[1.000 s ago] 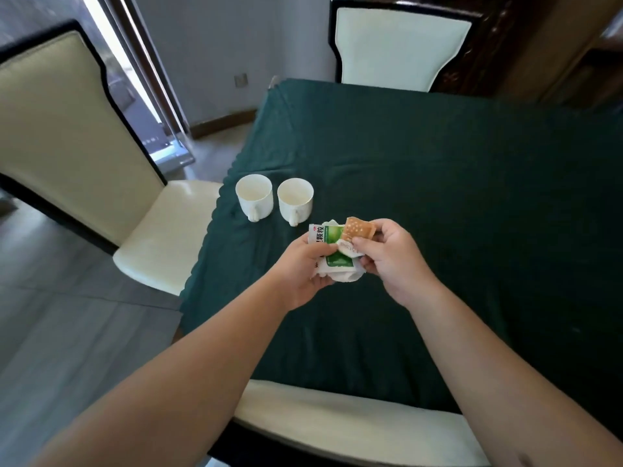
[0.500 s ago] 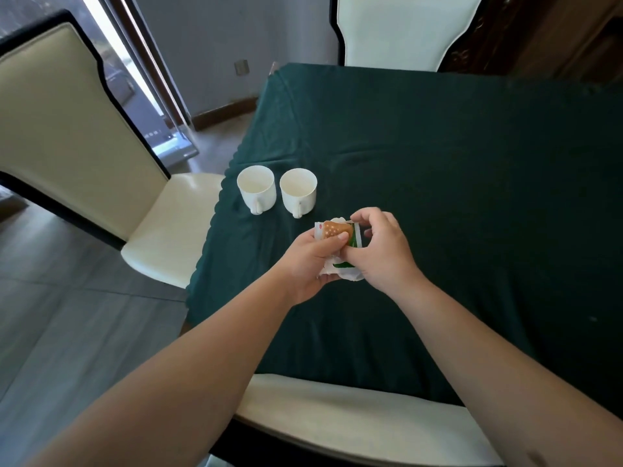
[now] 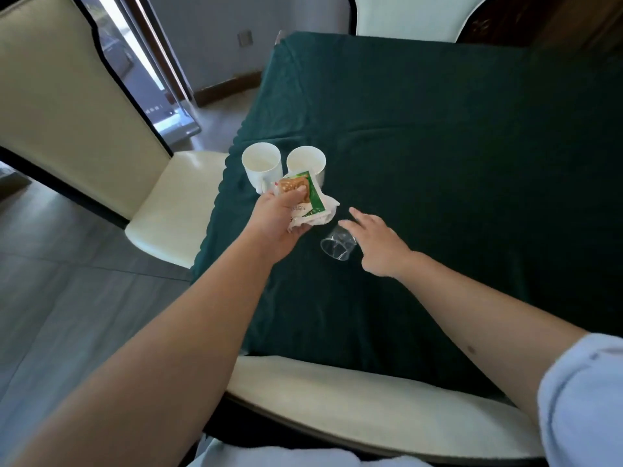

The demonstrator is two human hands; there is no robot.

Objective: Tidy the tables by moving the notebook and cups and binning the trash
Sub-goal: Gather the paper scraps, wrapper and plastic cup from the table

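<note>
Green-clothed table (image 3: 438,156) with cream chairs around it | my left hand (image 3: 279,219) is gripping the wrappers and crumpled tissue (image 3: 305,200) just in front of two white cups (image 3: 261,165) | my right hand (image 3: 377,242) is spreading open, fingers touching a tipped clear plastic cup (image 3: 337,244) | wrapper print is staying too blurred to read

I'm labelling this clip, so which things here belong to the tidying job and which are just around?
Job: wrappers and tissue held in left hand; clear plastic cup lying by right hand; two white mugs.

Just around: green tablecloth; cream chairs.
</note>
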